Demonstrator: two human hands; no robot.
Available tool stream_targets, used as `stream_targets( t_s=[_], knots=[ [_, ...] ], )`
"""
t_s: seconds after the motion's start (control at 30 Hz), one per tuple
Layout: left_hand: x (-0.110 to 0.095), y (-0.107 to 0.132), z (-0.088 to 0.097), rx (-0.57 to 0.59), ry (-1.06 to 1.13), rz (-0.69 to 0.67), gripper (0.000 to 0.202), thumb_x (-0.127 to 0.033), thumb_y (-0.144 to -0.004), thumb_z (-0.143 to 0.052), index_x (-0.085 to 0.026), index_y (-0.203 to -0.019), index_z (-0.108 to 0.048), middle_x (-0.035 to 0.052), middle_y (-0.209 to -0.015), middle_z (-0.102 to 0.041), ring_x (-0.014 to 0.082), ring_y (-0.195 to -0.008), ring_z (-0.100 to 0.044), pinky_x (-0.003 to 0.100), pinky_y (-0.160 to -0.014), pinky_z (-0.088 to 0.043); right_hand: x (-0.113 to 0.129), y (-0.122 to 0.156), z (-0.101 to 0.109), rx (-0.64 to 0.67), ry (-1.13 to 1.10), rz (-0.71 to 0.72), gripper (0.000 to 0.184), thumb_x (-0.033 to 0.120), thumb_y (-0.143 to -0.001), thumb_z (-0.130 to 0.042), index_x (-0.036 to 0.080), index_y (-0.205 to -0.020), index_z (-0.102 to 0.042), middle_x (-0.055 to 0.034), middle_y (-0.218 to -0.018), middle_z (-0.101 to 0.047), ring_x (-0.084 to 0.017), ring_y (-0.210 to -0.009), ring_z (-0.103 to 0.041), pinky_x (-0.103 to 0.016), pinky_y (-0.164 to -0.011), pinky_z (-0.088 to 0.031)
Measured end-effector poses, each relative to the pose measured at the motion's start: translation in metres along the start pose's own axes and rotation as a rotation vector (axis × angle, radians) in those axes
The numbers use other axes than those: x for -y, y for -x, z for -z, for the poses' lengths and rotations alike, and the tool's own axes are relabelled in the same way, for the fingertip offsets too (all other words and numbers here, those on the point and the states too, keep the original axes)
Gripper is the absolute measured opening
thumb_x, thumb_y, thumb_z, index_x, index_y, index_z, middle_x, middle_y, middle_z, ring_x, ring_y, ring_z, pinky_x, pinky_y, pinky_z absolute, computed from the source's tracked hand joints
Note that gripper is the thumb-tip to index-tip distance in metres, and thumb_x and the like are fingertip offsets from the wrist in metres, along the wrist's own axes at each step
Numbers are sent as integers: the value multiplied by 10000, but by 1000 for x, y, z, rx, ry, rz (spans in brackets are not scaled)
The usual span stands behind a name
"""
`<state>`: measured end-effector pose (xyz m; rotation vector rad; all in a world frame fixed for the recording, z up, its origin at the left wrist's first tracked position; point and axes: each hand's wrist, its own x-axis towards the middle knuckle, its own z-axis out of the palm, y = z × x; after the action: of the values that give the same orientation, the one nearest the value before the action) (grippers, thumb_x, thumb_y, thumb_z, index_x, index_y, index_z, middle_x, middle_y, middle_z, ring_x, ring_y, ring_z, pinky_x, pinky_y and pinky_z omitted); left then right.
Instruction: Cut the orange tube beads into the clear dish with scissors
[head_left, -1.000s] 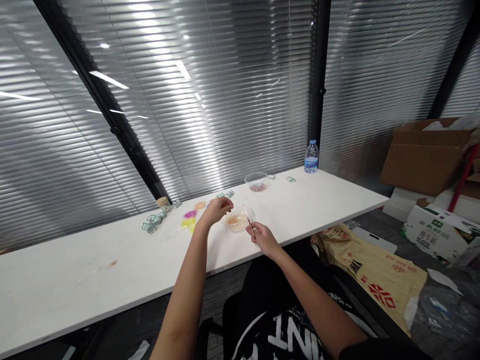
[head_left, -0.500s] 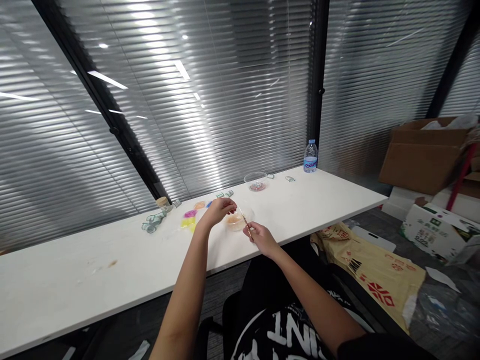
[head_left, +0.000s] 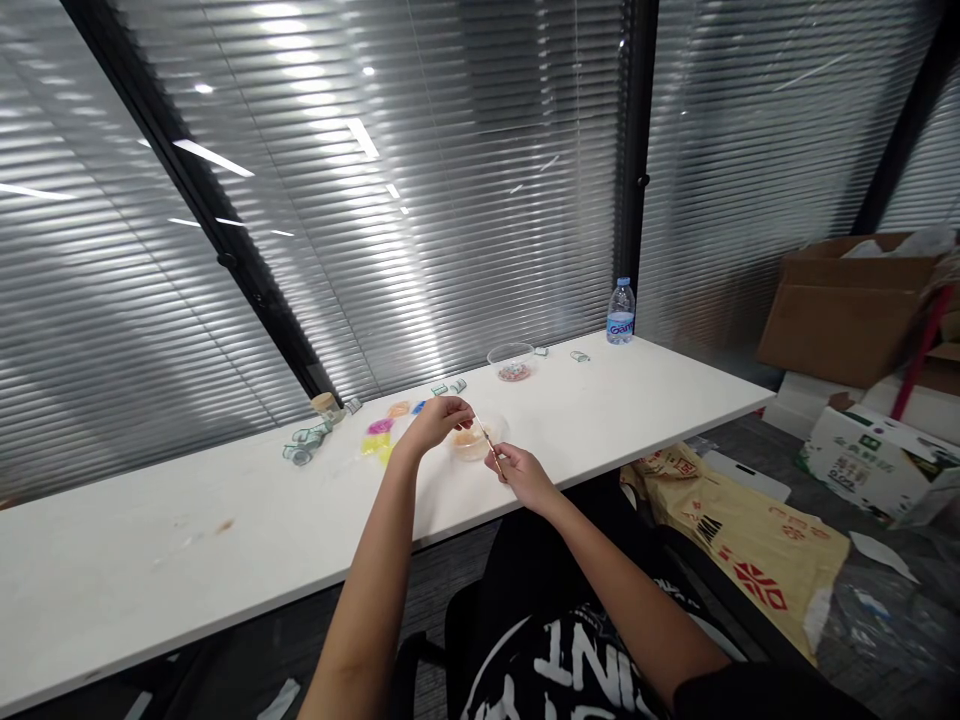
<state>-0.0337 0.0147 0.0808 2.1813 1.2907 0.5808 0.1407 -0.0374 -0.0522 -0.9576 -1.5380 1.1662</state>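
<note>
My right hand (head_left: 517, 472) is closed round a thin stick-like tool (head_left: 490, 446) with a coppery handle and a paler, narrow tip. The tool slants up and left toward the fingers of my left hand (head_left: 448, 420). Those fingers are pinched together near its tip, and whatever they hold is too small to make out. Below and between both hands stands a clear shallow bowl (head_left: 470, 452) with orange-tan bits inside. Just left of it lie clear bags of coloured bits: yellow (head_left: 375, 444), magenta (head_left: 380, 426), orange (head_left: 398, 409) and blue (head_left: 418, 407), the last partly hidden by my left hand.
A larger clear bowl (head_left: 513, 364) of pinkish bits stands farther back on the white table (head_left: 300, 520). Several small glass jars (head_left: 307, 440) lie at the left, near a cork-topped jar (head_left: 325, 403). A water bottle (head_left: 620, 313) stands by the blinds. Cardboard boxes (head_left: 847, 310) are at right.
The tool's tip has shifted very slightly up and left, closer to my left fingers. Both hands otherwise keep almost the same place over the bowl.
</note>
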Motion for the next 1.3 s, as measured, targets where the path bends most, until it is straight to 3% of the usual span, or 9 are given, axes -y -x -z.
stream_targets(
  t_s=[0.4,1.03,1.3],
  knots=[
    [10,-4,-3,-20,-66,33,269,-380,-940,-576,-120,-978,-632,39,-928,-661,146,-838,-643,347,-792,-558,-3,-2,-1,11,11,-44,296,390,-943,-571,142,-1096,-615,-50,-1000,-648,-144,-804,-630,-321,-704,-552],
    [3,0,7,42,-284,83,287,-398,-947,-558,-123,-985,-632,38,-928,-660,147,-833,-641,338,-777,-558,-4,-4,-1,0,-90,-82,284,379,-940,-579,139,-1087,-616,-48,-995,-648,-142,-801,-632,-316,-697,-554],
    [9,-28,2,63,-458,129,271,-378,-947,-560,-141,-1061,-625,63,-1054,-649,170,-929,-633,370,-837,-553,-9,-9,3,-120,-227,-78,277,398,-952,-555,133,-1006,-614,-6,-839,-620,-92,-636,-573,-244,-573,-508]
  ],
)
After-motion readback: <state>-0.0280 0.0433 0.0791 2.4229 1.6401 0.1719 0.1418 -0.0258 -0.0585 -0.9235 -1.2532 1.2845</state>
